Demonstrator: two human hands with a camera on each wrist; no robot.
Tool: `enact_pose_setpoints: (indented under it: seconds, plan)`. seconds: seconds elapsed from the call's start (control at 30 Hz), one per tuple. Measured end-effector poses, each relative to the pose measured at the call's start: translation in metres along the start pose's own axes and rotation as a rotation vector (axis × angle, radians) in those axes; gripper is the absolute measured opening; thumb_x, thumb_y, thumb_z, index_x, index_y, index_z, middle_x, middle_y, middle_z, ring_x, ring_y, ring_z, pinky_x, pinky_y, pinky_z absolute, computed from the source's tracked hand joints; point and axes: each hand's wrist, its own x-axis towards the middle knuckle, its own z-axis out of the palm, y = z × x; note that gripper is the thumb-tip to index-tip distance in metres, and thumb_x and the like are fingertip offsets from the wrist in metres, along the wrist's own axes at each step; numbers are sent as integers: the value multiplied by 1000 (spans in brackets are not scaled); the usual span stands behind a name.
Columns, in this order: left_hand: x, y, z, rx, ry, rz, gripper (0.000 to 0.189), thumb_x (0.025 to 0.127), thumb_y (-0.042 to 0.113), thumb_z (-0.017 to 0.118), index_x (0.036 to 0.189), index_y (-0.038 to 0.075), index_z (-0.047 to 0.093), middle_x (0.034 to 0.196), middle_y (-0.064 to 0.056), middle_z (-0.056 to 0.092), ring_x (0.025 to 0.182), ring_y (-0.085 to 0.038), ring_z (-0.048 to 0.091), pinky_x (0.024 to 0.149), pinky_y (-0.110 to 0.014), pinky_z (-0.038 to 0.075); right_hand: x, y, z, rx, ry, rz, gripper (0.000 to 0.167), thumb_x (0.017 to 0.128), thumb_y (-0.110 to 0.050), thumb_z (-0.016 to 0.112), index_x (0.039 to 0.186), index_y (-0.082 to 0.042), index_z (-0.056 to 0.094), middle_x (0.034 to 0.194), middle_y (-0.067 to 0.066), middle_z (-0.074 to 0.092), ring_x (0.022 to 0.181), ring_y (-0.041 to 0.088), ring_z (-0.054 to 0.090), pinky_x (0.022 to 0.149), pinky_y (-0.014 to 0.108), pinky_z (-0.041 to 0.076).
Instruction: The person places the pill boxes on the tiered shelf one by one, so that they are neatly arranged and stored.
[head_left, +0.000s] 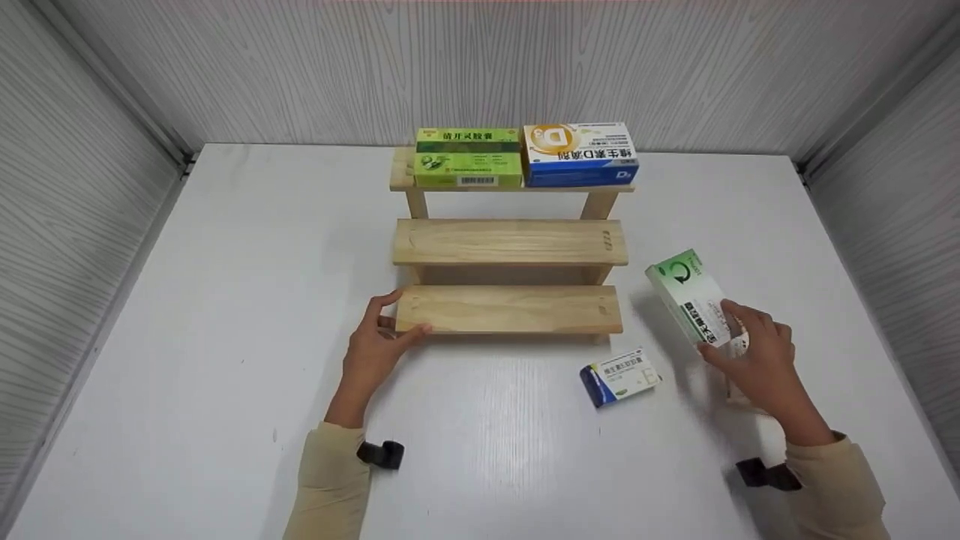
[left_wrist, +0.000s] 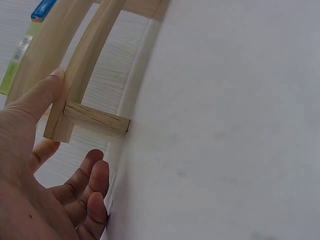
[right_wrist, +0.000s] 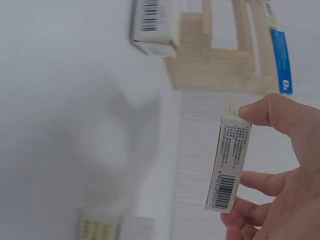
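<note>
- Pinching one end of the wooden rack (head_left: 510, 241), the left hand (head_left: 373, 352) is at about 8 o'clock from the rack's middle. Its grip is clamped on the lowest step, with the thumb on the near edge and a finger by the far corner. The other fingers are bent and loose.
- Over at about 4 o'clock, the right hand (head_left: 761, 364) has its grip clamped on a green and white box (head_left: 686, 289). The thumb is on one side and the fingers are on the other.
- That box is up in the air and tipped, between 3 and 4 o'clock from the rack's middle. Its far end points to 11 o'clock. The right wrist view shows black stripes and tiny words on it.
- Lying on the white surface (head_left: 247, 337), between 4 and 5 o'clock, is a small white and blue box (head_left: 622, 375) with a big E. It is near the rack, a little apart from it.
- On the top step, at 11 o'clock, sits a bright green box (head_left: 469, 157). Just beside it, at 1 o'clock, sits a D3 box (head_left: 581, 154), blue, white and orange.
- In the right wrist view, a blurry yellow and white box (right_wrist: 95, 230) is at 8 o'clock from the held box.
- Tan sleeves (head_left: 330, 480) cover both arms.
- Behind, at 12 o'clock, stands a grey, stripy wall (head_left: 450, 67).
</note>
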Motion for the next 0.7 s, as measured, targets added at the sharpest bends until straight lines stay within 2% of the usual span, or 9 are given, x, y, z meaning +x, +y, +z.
enact_pose_setpoints:
  seconds: [0.27,0.53,0.7]
  plan:
    - [1,-1,-1,-7,-2,-2,82,73,60,75,143,34,40,109,-10,57,97,-22,57,71,-30,42,3,-16,-12,68,-79,-48,70,86,-13,69,146,-4,35,148,32,28,123,50,21,85,61,27]
    - [1,-3,1,-6,1,-5,83,73,62,75,143,37,39,110,-10,57,98,-23,58,72,-30,43,14,-44,-14,124,-84,-184,68,82,1,67,144,-4,39,147,28,32,125,46,20,91,63,23]
    - [1,-2,1,-17,-1,-1,83,73,61,75,143,35,39,107,-10,58,97,-23,59,72,-30,43,21,-63,-16,134,-142,-272,69,82,4,67,145,-7,39,148,24,32,128,42,18,93,63,21]
